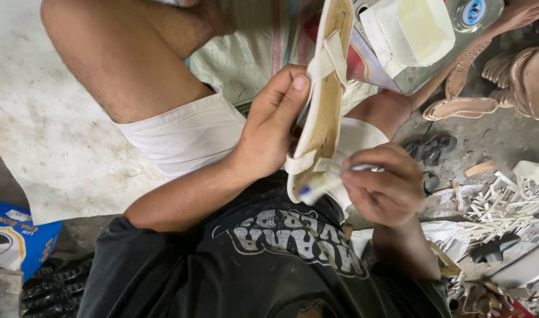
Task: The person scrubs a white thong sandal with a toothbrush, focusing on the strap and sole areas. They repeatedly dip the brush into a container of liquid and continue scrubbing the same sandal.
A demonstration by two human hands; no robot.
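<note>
I count my two hands — the left hand (pixel 269 126) and the right hand (pixel 382 185) — with one cream sandal (pixel 323 100) and one small brush (pixel 322 184) between them. Up by my knee there is one pale plastic tub (pixel 411 29) and one clear round lid (pixel 472 12), and at the far left one blue box (pixel 19 238). To my right I make out two or three tan soles (pixel 464 106) — the stack behind them and the heap of pale offcut strips (pixel 499 203) are too jumbled to count.

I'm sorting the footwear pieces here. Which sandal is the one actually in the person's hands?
The cream strapped sandal, gripped by the left hand while the right hand holds a brush at its heel. The tan sandals lie untouched on the floor.
</note>
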